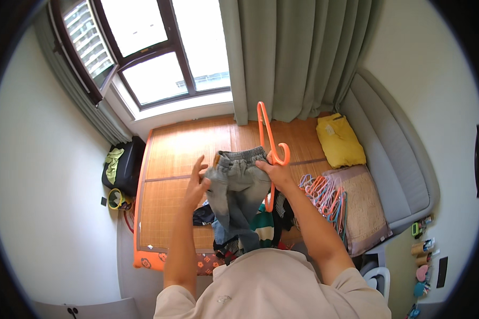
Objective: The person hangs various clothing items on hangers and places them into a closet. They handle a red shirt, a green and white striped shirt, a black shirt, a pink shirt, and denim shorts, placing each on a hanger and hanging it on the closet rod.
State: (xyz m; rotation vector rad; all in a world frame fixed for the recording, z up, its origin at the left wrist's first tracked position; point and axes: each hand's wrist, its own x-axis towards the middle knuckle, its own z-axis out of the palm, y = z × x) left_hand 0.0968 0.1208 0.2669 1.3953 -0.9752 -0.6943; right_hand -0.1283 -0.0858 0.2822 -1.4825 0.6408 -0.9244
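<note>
Holding denim pants (239,183) + orange hanger (287,154) above the bed (170,165)

Clock ref: pants = centre, 12 = window side.

Pos: pants in mid-air in front of the torso, elastic waistband up at 12, legs hanging twd 6. Can't tell if leg ends touch the clothes below.

Hands: right hand (275,171) at approx 2, closed on waistband edge, w/ hanger in the same grip. Left hand (198,183) at 9, fingers spread, thumb right by the pants' side; can't tell if it touches.

Handling (my est.): pants light, soft, floppy; denim a bit stiffer than a tee, prob. not slippery, nothing fragile. Waistband shld stretch. Best hold = both waistband corners; grabbing a leg lets the rest fold over. Hanger looks like smooth plastic: light, stiff, maybe slick; hold near the hook base.

In the way: hanger stands on edge along the pants' right side, long bar running approx 12 to 5, so RH has 2 items in 1 grip. Clothes pile (264,226) under the legs, 5–7, incl. green/white stripes; cld snag or mix w/ the legs.

Around: loose hangers (324,194) bunched at 3, look tangled, against the pillow (362,199) just past them. Folded yellow garment (340,141) at 2. Grey headboard (396,151) beyond, 2–3. Curtain (298,58) at 1, window (149,77) at 11. Off-bed at approx 9: black case (135,165) w/ green cloth (113,159) on it, yellow-rimmed bin (112,199) just below.
</note>
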